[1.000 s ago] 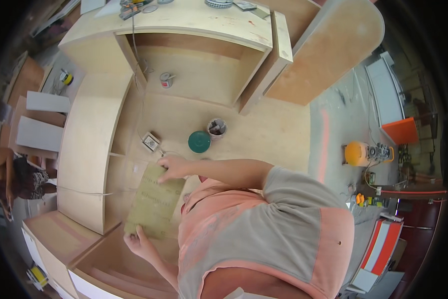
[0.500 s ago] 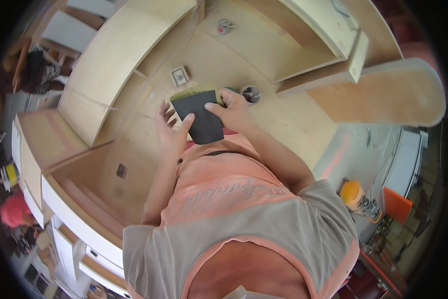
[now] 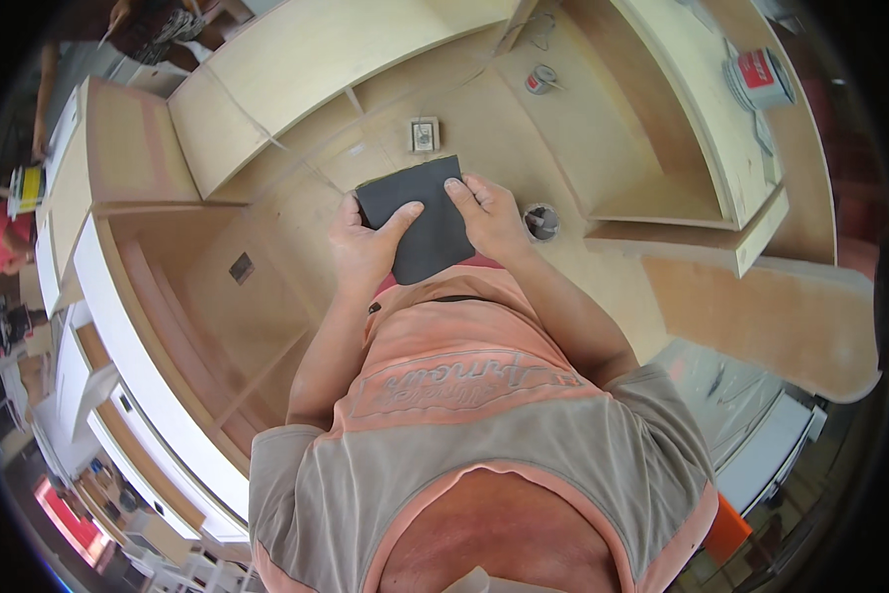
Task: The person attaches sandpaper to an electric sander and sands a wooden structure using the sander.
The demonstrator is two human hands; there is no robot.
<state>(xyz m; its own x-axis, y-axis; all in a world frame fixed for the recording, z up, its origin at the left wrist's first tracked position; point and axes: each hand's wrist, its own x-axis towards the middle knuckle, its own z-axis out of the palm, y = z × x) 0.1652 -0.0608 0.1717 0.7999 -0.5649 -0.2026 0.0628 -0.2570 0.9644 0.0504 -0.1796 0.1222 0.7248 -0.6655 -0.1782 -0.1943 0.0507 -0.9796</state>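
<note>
At the far left, well apart from the sandpaper, we note a person in a pink top (image 3: 4, 237) beside a yellow-and-white container (image 3: 26, 190). Next, left of the sandpaper, stands an open wooden cabinet with a white edge (image 3: 158, 371). Between that edge and the sandpaper lies a small dark rectangle (image 3: 241, 268); we cannot tell whether it is a cut-out or a loose piece.

The left hand (image 3: 365, 242) is partly closed on the sandpaper's left side, thumb laid flat over the dark face, the fingers mostly hidden. We find the folded sandpaper (image 3: 428, 232) held up between both hands, in front of the wearer's body, its dark face showing and a yellowish edge along the top. Beyond it sits a small square boxed fitting (image 3: 425, 134). The right hand (image 3: 492, 219) grips the sandpaper's upper right edge, thumb in front and fingers bent behind.

Just right of the sandpaper we record a small bucket (image 3: 540, 222) with dark contents, and farther beyond, a tin with a red label (image 3: 538, 80). Farthest right of the sandpaper are a larger tin (image 3: 761, 81) at the desk (image 3: 697, 84) and a round-cornered brown panel (image 3: 771, 316).
</note>
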